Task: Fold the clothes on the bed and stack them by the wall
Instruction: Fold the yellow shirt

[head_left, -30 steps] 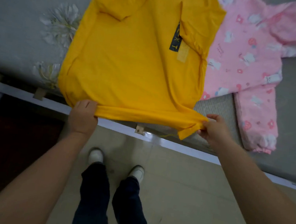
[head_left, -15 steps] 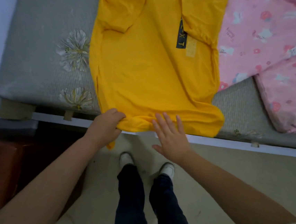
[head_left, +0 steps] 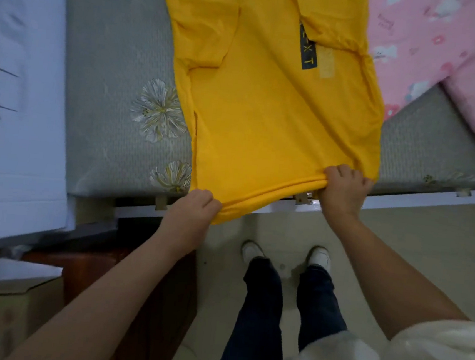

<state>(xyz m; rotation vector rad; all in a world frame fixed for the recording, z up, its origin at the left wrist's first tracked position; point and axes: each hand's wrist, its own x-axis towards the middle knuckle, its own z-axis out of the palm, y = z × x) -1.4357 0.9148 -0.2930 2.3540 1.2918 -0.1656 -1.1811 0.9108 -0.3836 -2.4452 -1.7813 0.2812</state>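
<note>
Yellow shirt (head_left: 275,111) lies flat on the grey bed (head_left: 109,80), both sleeves folded in over the body, a dark printed strip showing beside the right fold. Its hem hangs at the near edge of the bed, over the white bed rail (head_left: 420,197).

Left hand (head_left: 191,211) grips the near left corner of the hem, fingers curled round the cloth, knuckles up. Right hand (head_left: 343,187) grips the hem toward the near right corner, fingers bunched and curled over a gathered ridge of fabric. The hem is pulled taut between the two hands and slants, left end nearer than right.

Pink garment (head_left: 445,54) with small printed figures lies to the right of the shirt on the bed; the shirt's right edge overlaps it at the far end. One pink sleeve runs off toward the right edge of view.

Two pale flower prints (head_left: 158,111) on the bedcover sit just left of the shirt. White sheet with a dark tree print (head_left: 17,71) covers the far left. Below, a tiled floor, dark trousers (head_left: 261,312) and white shoes (head_left: 252,251) between the arms. A white rolled sleeve (head_left: 432,343) shows on the right arm.
</note>
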